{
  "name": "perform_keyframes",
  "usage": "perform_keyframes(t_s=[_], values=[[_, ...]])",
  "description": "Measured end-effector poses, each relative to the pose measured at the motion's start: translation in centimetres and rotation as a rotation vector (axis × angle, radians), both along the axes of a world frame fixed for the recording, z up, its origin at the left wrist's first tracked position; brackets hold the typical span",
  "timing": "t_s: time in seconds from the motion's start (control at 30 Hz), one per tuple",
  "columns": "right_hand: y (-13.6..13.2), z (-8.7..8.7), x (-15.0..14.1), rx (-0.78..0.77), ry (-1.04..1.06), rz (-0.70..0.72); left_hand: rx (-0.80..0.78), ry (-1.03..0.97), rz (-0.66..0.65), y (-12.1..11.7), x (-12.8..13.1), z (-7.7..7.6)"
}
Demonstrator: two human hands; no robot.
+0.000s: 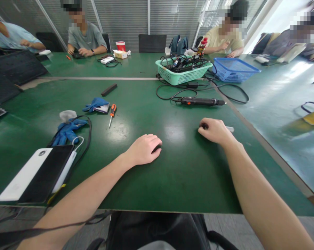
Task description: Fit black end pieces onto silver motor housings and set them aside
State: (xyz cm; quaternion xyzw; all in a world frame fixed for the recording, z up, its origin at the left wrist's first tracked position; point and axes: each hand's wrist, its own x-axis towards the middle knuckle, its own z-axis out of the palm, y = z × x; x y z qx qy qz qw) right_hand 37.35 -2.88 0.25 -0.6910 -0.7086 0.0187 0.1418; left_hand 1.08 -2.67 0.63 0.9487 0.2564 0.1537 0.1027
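**Our hands resting on the green desk**
Our left hand lies empty, its fingers curled together; our right hand curls against a small white object, whether gripping it we cannot tell. An orange-handled screwdriver and electric screwdriver lie untouched ahead.

Grey ribbed window blinds, full width of back wall; white metal frame posts between panels. Black office chair back at far table edge. Dark green work table, pale strip across joint. Further table section, right, washed pale by glare. Bright daylit window, upper right. Grey floor below near edge.
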Motion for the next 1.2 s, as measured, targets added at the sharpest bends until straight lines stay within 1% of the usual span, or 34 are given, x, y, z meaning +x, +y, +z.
perform_keyframes(t_s=[0.17,0.3,0.4,0.5,0.63,0.77,0.9,0.97,1.07,1.13,1.2], values=[[-0.4,0.4,0.8,-0.066,0.074,0.066,0.0,0.01,-0.002,0.0,0.0,0.0],[-1.0,1.3,1.2,-0.1,0.107,0.041,0.008,0.014,0.001,-0.1,0.1,0.3],[-1.3,2.1,0.9,-0.119,0.052,-0.008,0.015,0.014,0.002,-0.2,0.1,0.6],[-1.4,2.3,-0.1,-0.14,-0.07,-0.076,0.019,0.015,0.005,-0.2,0.1,0.8],[-1.4,1.5,-2.0,-0.128,-0.202,-0.133,0.013,0.006,0.008,-0.2,0.0,0.8],[-1.5,0.7,-3.7,-0.081,-0.205,-0.171,0.01,0.003,0.008,-0.2,0.0,0.7],[-1.5,0.7,-6.4,0.004,-0.204,-0.159,0.02,0.004,0.012,-0.3,-0.1,0.7],[-1.5,0.9,-8.6,0.059,-0.195,-0.129,0.028,0.007,0.015,-0.4,-0.1,0.8],[-1.3,1.1,-12.3,0.118,-0.129,-0.03,0.031,0.022,0.018,-0.4,-0.1,1.0],[-1.2,1.2,-14.2,0.144,-0.044,0.036,0.029,0.026,0.024,-0.4,0.0,1.1],[-1.2,1.4,-15.3,0.165,0.077,0.116,0.027,0.024,0.029,-0.4,0.0,1.1]])
